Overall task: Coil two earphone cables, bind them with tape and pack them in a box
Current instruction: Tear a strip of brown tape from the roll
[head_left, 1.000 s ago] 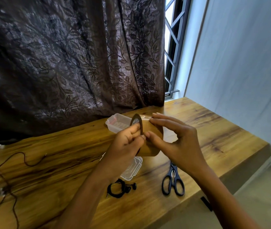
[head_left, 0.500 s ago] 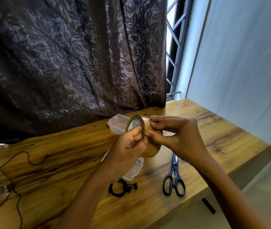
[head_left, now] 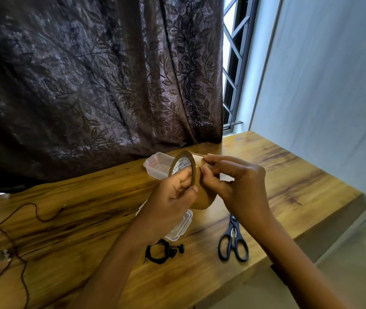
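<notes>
A brown roll of tape (head_left: 199, 195) is held up over the wooden table (head_left: 289, 179). My left hand (head_left: 170, 197) grips the roll by its rim and core. My right hand (head_left: 233, 184) pinches at the roll's outer surface with thumb and fingertips. Below my hands a coiled black earphone cable (head_left: 162, 253) lies near the table's front edge. A second, loose dark cable (head_left: 19, 237) trails over the left side. A clear plastic box (head_left: 155, 166) stands behind the tape, and its clear lid (head_left: 180, 228) lies under my left hand.
Black scissors (head_left: 233, 241) lie shut near the front edge on the right. A dark patterned curtain (head_left: 88, 85) hangs behind the table. The table ends at the right, with floor (head_left: 344, 264) beyond it.
My right hand's fingers have curled in from straight and now pinch at the roll. The roll has turned slightly, showing more of its printed core. The view has shifted a little.
</notes>
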